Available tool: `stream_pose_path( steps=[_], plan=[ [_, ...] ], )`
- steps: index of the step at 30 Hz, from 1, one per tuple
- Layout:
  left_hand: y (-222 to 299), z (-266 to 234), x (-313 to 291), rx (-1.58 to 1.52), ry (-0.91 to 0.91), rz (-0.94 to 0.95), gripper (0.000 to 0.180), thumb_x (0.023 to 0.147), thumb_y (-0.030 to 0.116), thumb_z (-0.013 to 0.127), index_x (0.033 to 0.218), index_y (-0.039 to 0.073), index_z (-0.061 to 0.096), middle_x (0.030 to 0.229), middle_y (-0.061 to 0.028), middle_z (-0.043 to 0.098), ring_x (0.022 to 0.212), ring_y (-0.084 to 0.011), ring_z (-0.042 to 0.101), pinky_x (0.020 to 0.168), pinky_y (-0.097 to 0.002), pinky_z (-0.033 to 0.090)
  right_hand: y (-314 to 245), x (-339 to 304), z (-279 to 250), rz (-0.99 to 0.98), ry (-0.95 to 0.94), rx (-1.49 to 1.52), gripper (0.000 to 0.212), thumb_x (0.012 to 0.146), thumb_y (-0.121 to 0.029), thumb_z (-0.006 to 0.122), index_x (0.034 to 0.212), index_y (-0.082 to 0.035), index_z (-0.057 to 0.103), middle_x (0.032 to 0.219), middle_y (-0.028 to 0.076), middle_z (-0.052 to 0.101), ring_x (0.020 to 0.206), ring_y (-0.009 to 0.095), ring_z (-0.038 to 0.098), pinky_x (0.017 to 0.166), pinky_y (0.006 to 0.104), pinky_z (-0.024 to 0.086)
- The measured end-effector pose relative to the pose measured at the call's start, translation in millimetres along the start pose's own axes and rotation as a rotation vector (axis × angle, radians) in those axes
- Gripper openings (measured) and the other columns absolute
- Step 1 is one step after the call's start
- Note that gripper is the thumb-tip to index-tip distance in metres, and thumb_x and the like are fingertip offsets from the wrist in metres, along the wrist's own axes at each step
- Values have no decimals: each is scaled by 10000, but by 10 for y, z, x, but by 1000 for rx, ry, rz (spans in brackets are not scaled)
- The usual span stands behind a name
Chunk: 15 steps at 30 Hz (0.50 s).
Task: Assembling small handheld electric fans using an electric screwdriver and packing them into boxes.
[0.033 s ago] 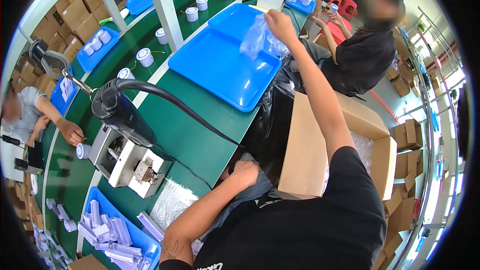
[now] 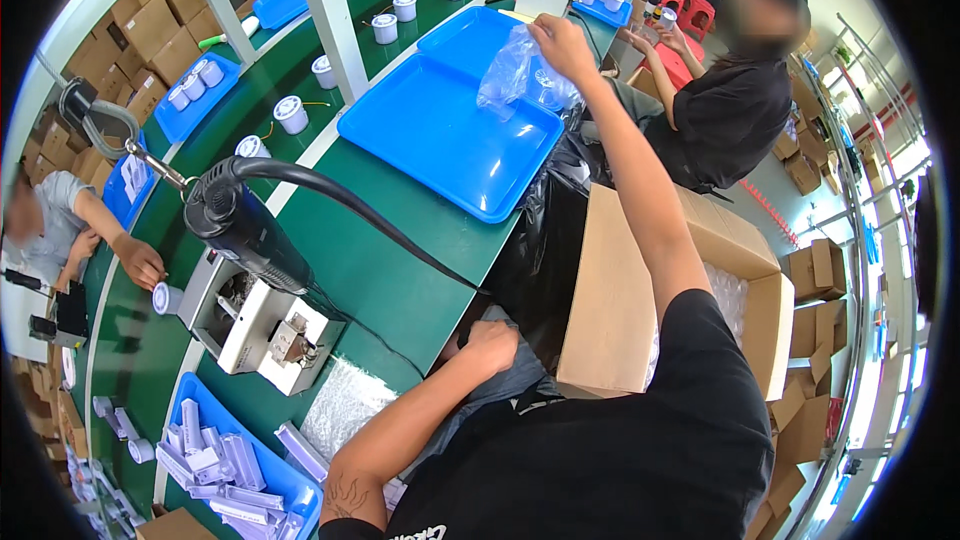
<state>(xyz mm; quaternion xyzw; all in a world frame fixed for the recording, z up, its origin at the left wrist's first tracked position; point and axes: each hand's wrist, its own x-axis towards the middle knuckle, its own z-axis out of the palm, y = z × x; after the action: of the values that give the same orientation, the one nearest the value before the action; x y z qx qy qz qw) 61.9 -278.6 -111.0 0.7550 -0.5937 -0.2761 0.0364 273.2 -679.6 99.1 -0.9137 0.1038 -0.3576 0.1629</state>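
At the far side of the workbench my right hand is pinched on a clear plastic bag. The bag hangs over the corner where two blue trays meet; the nearer tray has a bare bottom. More clear film lies beside the bag, under my wrist. My left hand is a loose fist low by the table edge, against grey cloth at my lap. Whether anything is inside its fingers is hidden.
An open cardboard box with clear plastic stands at my right. A black hanging tool and a metal-and-white machine stand left. A blue tray holds white-lilac parts. White cylinders line the green conveyor. Co-workers sit right and left.
The plastic bag in my right hand has spread and shifted slightly. My right hand has moved a little; my left hand stays where it was.
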Motion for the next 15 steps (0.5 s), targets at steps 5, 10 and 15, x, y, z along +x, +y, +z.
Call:
stream_pose_path(
  steps=[5,10,15],
  plan=[
    [0,19,0,-29,35,44,362,832,323,793,1000,6,744,978,-224,747,941,-393,742,779,-497,601,299,299,-168,38,297,270,228,930,-238,717,870,-18,706,900,170,747,773,317,719,721,419,569],
    [-16,-43,14,-8,-2,9,371,832,328,795,1009,5,749,1020,-227,742,959,-395,739,804,-499,598,124,-70,-248,275,-78,909,199,918,-215,761,920,-23,708,919,97,736,790,170,679,698,336,555],
    [8,-75,-7,-8,-14,9,404,859,325,781,1094,0,733,1095,-236,729,1007,-403,729,858,-503,591,-580,-594,-55,117,-262,-103,597,808,-568,809,1054,-25,775,1076,219,768,967,336,763,853,446,604]
  ],
)
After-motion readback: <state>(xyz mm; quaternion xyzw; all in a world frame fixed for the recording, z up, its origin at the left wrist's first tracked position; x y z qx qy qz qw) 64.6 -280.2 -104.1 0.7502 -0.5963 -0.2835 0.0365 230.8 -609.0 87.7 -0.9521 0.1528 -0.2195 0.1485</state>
